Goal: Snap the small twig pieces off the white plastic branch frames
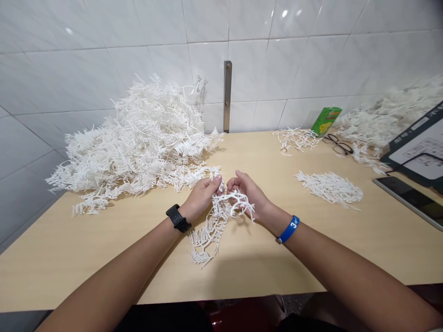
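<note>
We see a white plastic sprig (216, 216) held up between both hands over the middle of the tabletop (104, 258), its upper end pinched at the fingers and its lower branches trailing down to brush the wood in front of us. The left hand (204, 193) has its grip closed on the top of the sprig, thumb against fingertips; the right hand (247, 191) is likewise closed on the sprig, its fingers curled around a branch just beside the left. In our judgement the thin prongs could snap in the wrong place or bend if the hands pull apart too sharply, because the piece looks brittle and is held at only two close points. The dangling end could also catch on the loose strands reaching out from the big pile (138, 138) to the left, which lie near the left hand, and drag some of them along. Both forearms come in from the bottom corners and meet at the centre, wrists slightly raised, knuckles turned away from us, a black watch (178, 217) on the left wrist and a blue wristband (288, 229) on the right. A small heap (328, 186) lies well apart to the right.
</note>
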`<state>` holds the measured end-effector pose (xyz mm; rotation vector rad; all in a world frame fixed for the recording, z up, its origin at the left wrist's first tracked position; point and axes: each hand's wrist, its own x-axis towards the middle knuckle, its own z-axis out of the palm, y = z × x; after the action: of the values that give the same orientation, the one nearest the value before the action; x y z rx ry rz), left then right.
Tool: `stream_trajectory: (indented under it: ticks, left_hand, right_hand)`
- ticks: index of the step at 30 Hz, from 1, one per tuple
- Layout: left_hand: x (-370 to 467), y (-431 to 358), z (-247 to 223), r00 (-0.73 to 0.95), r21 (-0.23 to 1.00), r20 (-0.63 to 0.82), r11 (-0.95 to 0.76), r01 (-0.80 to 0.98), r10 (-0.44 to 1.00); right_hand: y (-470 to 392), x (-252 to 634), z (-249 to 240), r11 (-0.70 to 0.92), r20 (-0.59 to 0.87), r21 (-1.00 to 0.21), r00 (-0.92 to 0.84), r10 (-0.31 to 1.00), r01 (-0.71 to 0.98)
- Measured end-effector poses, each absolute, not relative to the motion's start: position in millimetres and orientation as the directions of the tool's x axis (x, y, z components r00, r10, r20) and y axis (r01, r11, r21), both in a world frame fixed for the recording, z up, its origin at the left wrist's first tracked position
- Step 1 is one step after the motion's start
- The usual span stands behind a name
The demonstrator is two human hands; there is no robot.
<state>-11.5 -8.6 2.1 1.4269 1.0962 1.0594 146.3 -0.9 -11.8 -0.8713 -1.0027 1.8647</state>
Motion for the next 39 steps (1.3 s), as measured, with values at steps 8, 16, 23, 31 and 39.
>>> stream_trajectory:
  ticks: [8,16,23,31,39]
  left_hand:
    - [-11,-8,1,0.295,0.984,0.030,-0.080,0.160,0.955]
    - [-5,-15,-2,0.353,0.966,-0.075,0.156,-0.208,0.933]
    - [1,-21,2,0.395,0.891,-0.129,0.281,-0.356,0.909]
    - [-5,-16,-1,0.321,0.998,0.018,0.004,-0.066,0.947]
    - [-9,-12,-2,0.294,0.999,0.036,-0.045,0.025,0.955]
  right_hand:
    - [-10,140,-15,0.117,0.135,-0.991,-0.406,0.904,-0.070]
    - [-12,140,-10,0.121,0.166,-0.983,-0.373,0.913,-0.141]
    - [-12,140,-10,0.122,0.164,-0.983,-0.355,0.921,-0.137]
    - [-13,142,-6,0.142,0.174,-0.984,-0.411,0.895,-0.108]
    - [-11,140,-9,0.065,0.121,-0.988,-0.436,0.892,-0.141]
